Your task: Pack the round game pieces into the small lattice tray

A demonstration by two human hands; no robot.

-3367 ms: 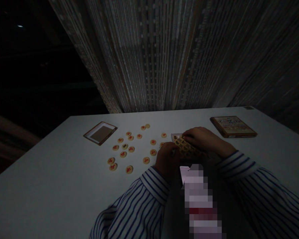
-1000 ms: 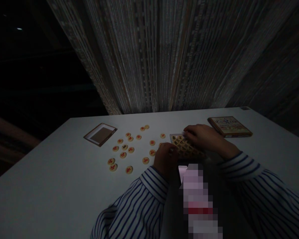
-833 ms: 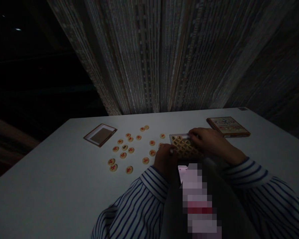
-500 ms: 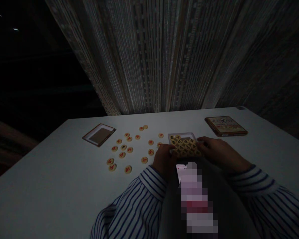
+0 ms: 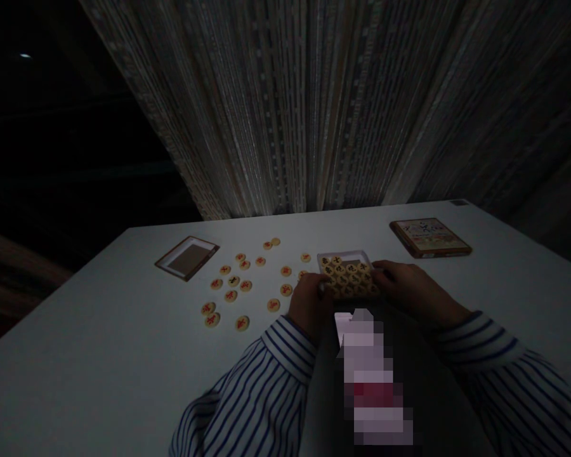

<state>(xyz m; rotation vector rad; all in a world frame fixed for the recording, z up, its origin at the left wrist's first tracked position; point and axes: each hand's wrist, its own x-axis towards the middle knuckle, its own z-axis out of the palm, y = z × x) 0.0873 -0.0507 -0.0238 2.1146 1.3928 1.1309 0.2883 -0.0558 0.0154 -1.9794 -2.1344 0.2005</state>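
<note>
A small white-rimmed box holds several rows of round Chinese chess pieces with dark characters, with a gap at its far side. My left hand is closed on the box's left side, the thumb bent over the edge. On the right side, the fingers of my right hand grip the rim. Left of the box, loose Chinese chess pieces lie scattered on the white table. Most carry red characters; one has a dark character.
An open brown box lid with a pale inside lies at the back left. A flat printed box rests at the back right. A bright-edged object shows below the hands, mostly blurred out. Striped curtains hang behind the table.
The view has shifted a little, so things appear slightly further left. Both hands stay on the box, and the loose pieces keep their places.
</note>
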